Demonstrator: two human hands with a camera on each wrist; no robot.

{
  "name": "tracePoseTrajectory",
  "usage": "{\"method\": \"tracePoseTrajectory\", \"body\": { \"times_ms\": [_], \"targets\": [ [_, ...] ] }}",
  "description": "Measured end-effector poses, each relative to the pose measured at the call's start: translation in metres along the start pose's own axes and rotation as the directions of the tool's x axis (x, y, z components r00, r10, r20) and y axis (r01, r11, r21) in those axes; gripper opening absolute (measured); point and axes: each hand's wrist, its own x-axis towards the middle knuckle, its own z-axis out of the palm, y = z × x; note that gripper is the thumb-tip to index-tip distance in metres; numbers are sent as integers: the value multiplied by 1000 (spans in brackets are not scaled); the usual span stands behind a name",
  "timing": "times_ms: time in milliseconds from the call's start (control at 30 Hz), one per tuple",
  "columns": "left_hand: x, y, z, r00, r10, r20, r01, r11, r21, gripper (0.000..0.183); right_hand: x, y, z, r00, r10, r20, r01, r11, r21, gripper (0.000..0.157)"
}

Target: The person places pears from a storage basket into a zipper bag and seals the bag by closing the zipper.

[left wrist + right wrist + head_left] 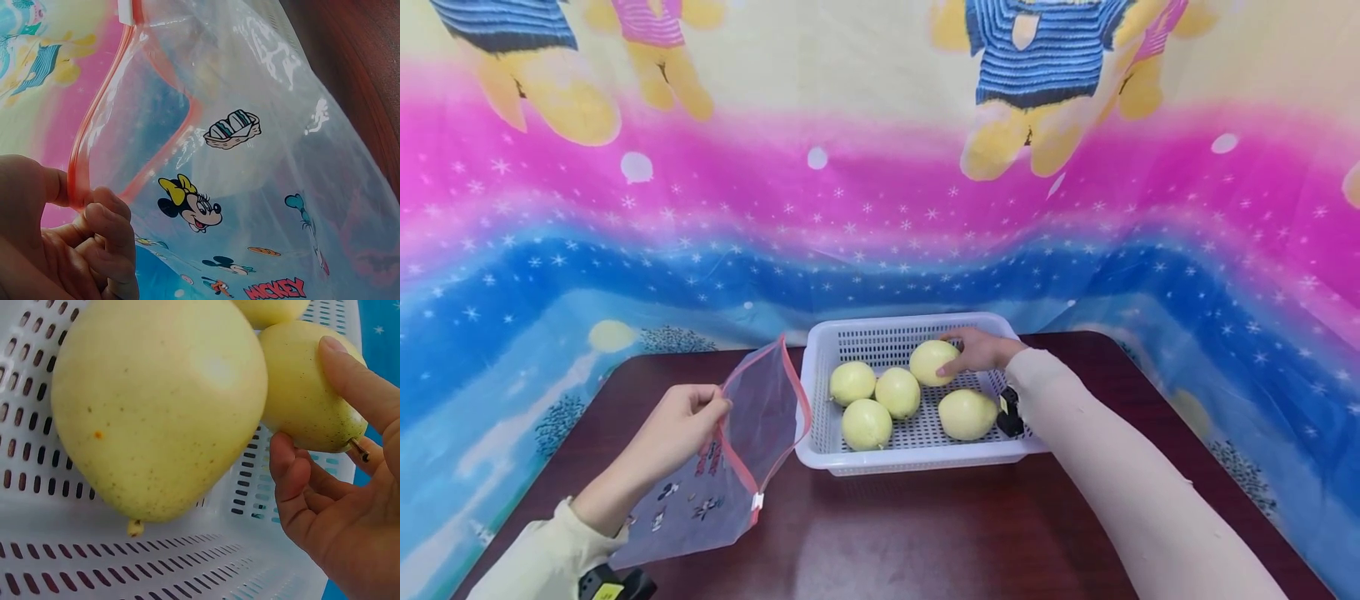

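My left hand pinches the red zip edge of a clear plastic zip bag, whose mouth gapes towards the basket. In the left wrist view the bag carries cartoon prints, with the thumb and fingers at its red rim. A white slotted plastic basket holds several pale yellow-green pears. At its far right side my right hand grips one pear. In the right wrist view, thumb and fingers lie on either side of that pear, near its stem. Another pear sits closer to the camera.
Three pears, including a front one, cluster in the basket's left half. A single pear lies below my right wrist. Basket and bag are over a dark red-brown table. A printed cloth hangs behind and beside the table.
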Motion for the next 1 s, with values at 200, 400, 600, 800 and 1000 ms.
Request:
{"method": "tracePoseTrajectory", "body": {
  "times_ms": [200, 400, 600, 800, 1000],
  "targets": [
    [-6, 3, 3, 1000, -3, -8, 3, 1000, -5, 31, -4, 0, -1, 1000, -11, -10, 11, 999, 43, 73],
    [-11, 4, 5, 1000, -6, -16, 6, 1000, 2, 31, -9, 0, -2, 1000, -15, -20, 16, 996, 87, 70],
    [-16, 7, 7, 1000, 1, -29, -1, 1000, 6, 31, -12, 1, -4, 999, -31, -25, 33, 994, 104, 70],
    [-22, 9, 9, 999, 12, -43, -12, 1000, 3, 31, -15, -1, -6, 999, -45, -28, 48, 989, 139, 70],
    [-27, 12, 10, 999, 17, -48, -17, 1000, -2, 32, -21, -3, -11, 998, -47, -31, 51, 984, 172, 70]
  ]
}}
